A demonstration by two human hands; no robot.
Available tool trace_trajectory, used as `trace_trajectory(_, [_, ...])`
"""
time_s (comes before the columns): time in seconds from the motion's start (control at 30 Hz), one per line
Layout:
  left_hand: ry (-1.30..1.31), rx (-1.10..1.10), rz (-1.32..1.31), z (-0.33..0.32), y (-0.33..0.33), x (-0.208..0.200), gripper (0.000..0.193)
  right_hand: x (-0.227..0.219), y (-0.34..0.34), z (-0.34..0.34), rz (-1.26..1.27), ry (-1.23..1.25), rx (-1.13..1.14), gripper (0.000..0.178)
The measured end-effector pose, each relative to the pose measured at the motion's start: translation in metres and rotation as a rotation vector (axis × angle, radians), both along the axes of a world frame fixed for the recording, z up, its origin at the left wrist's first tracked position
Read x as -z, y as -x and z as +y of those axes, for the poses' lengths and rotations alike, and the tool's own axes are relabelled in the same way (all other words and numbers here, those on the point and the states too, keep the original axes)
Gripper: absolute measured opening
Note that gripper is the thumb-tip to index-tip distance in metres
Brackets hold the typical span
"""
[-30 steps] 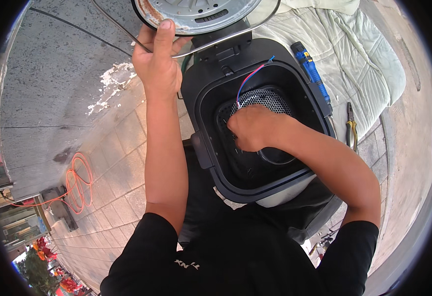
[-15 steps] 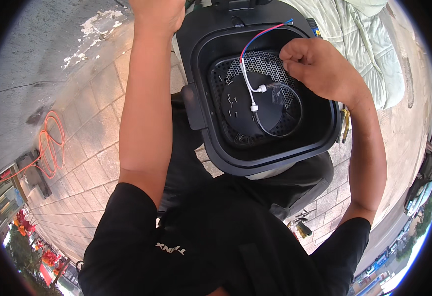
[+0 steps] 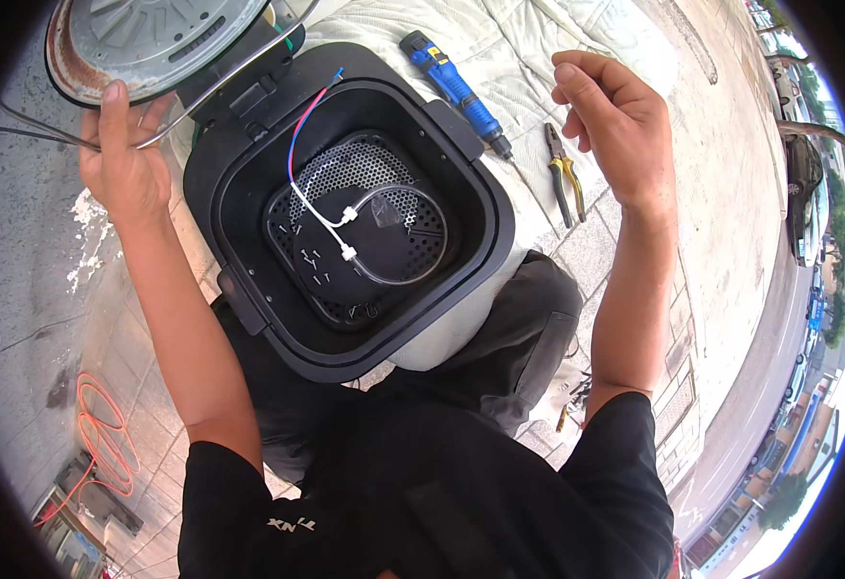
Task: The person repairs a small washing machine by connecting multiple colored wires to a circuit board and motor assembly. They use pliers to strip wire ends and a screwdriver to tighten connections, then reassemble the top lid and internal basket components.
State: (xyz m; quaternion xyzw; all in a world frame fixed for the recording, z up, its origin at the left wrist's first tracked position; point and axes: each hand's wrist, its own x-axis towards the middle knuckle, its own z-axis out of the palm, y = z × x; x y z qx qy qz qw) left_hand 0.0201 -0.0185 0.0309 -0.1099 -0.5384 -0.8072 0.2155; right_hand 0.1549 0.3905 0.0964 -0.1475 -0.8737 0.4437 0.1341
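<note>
At the upper left my left hand (image 3: 123,164) grips the lower rim of a round metal lid (image 3: 152,43), thumb in front and fingers behind; the rim is rusty. A grey cable (image 3: 249,63) crosses that palm. My right hand (image 3: 625,125) hangs at the upper right with fingers curled and thumb near the index finger; whether a small thing is between them cannot be made out. Between my hands stands a black square appliance body (image 3: 345,362), open at the top. Inside lie a wire lead with white connectors (image 3: 349,214), several screws (image 3: 311,259) and a perforated metal mesh (image 3: 355,164).
A blue power screwdriver (image 3: 456,87) and yellow-handled pliers (image 3: 562,174) lie on a pale cloth (image 3: 529,39) right of the appliance. An orange hose or cord (image 3: 104,434) is coiled on the paving at left. Small tools lie beside my right knee.
My view has turned rightward, bringing the lid, screwdriver and pliers into sight. My right hand has moved from over the appliance's opening to the right, above the pliers.
</note>
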Motion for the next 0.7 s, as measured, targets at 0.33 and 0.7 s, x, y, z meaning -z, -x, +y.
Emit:
trace_trajectory(0.33, [0.039, -0.032, -0.018, -0.02, 0.008, 0.009, 0.048, 0.068, 0.005, 0.034, -0.125, 0.161, 0.089, 0.039])
trace_trajectory(0.7, [-0.018, 0.047, 0.054, -0.02, 0.011, 0.006, 0.03, 0.045, -0.008, -0.013, -0.06, 0.22, -0.159, 0.028])
